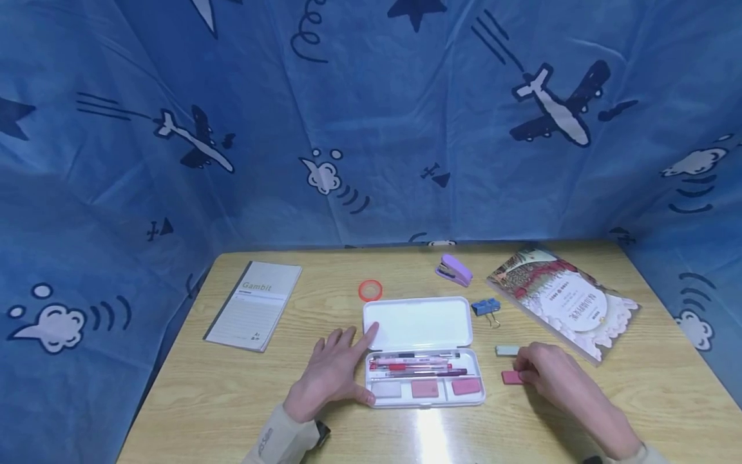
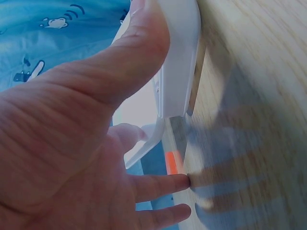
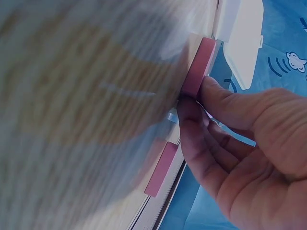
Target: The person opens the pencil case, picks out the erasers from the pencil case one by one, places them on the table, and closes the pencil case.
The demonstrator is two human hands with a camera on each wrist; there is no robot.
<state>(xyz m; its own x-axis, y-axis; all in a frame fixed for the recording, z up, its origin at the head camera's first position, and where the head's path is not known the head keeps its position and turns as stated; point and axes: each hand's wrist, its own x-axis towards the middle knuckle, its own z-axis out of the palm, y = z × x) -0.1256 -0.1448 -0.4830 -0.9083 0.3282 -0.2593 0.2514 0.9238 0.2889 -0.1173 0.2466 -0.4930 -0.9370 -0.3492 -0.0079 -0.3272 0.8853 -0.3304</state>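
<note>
A white pencil case [image 1: 424, 406] lies with its lid [image 1: 417, 324] folded back. Several pens [image 1: 411, 366] fill its upper section; a whitish eraser [image 1: 386, 390] and two pink ones occupy the lower compartments. My left hand [image 1: 333, 374] spreads at the case's left side, thumb by the near corner and index finger at the lid's edge. To the right of the case, my right hand [image 1: 553, 374] pinches a pink eraser [image 3: 200, 67] between thumb and fingers, low over the table. Another pink eraser [image 3: 162, 170] shows below it in the right wrist view.
Beyond the right hand lies a pale green eraser [image 1: 507, 350]. A blue binder clip [image 1: 485, 307], a purple stapler [image 1: 455, 270] and a red tape ring [image 1: 370, 290] are behind the case. A notebook [image 1: 253, 306] lies left, a patterned book [image 1: 565, 303] right.
</note>
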